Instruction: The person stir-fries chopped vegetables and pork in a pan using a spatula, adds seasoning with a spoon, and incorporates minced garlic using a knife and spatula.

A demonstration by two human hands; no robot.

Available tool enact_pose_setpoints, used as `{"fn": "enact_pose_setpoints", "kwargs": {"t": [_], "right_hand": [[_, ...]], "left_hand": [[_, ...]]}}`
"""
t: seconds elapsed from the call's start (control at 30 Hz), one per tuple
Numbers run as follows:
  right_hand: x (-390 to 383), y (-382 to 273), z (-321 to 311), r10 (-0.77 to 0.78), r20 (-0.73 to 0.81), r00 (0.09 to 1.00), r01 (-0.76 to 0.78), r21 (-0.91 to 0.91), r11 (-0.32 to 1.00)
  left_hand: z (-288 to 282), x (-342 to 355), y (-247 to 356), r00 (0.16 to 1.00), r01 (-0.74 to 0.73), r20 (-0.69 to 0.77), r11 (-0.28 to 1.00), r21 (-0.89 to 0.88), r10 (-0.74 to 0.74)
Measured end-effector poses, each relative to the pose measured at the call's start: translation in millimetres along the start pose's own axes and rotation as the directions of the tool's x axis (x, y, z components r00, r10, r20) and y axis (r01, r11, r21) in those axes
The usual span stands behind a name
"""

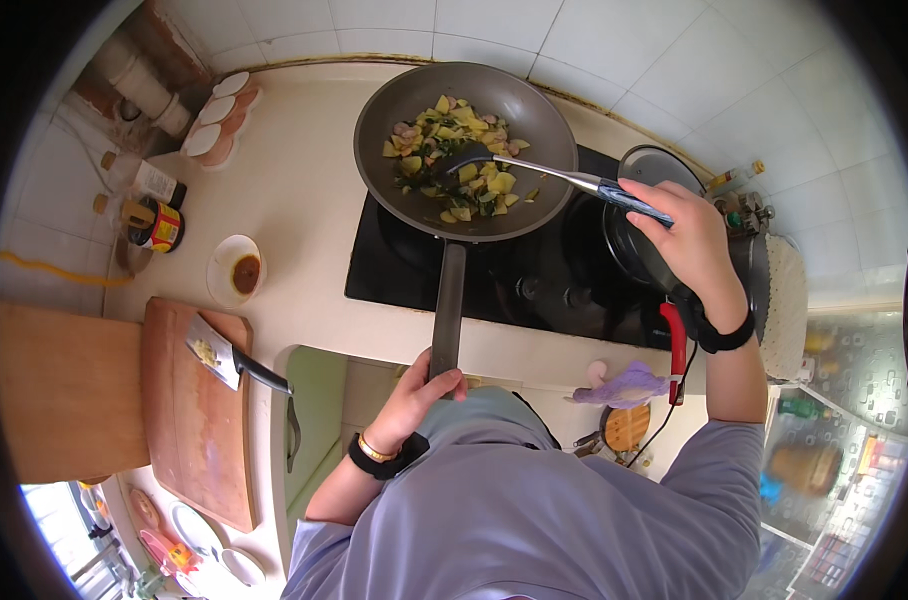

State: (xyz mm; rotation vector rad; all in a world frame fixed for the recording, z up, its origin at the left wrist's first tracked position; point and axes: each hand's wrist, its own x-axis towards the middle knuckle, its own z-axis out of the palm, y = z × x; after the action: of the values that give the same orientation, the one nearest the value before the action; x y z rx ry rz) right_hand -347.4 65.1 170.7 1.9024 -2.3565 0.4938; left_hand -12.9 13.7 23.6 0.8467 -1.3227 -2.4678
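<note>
A large grey-brown frying pan sits over the black cooktop, its far side toward the tiled wall. My left hand is closed around the near end of the pan handle. Pale yellow slices, dark green pieces and pinkish bits make up the food in the pan. In my right hand is the blue-patterned handle of a spatula. Its metal shaft reaches leftward over the pan, and its black head lies among the food, partly covered.
To the left, a cleaver with chopped bits on its blade lies on a wooden cutting board. A bowl of brown sauce and bottles stand behind it. A lidded dark pot is right of the pan, near a red handle.
</note>
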Motion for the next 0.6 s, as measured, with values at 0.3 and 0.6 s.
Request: {"fn": "enact_pose_setpoints", "kwargs": {"t": [0.3, 0.6], "right_hand": [[-12.2, -14.9, -37.8, -0.148, 0.036, 0.988, 0.149, -0.019, 0.989], [-19.5, -2.0, -57.1, -0.173, 0.001, 0.985, 0.170, -0.193, 0.966]], "left_hand": [[-3.1, 1.1, -5.0, 1.000, -0.001, 0.008, 1.000, 0.006, 0.000], [-2.4, 1.7, -0.6, 1.000, 0.007, 0.021, 1.000, 0.028, -0.008]]}}
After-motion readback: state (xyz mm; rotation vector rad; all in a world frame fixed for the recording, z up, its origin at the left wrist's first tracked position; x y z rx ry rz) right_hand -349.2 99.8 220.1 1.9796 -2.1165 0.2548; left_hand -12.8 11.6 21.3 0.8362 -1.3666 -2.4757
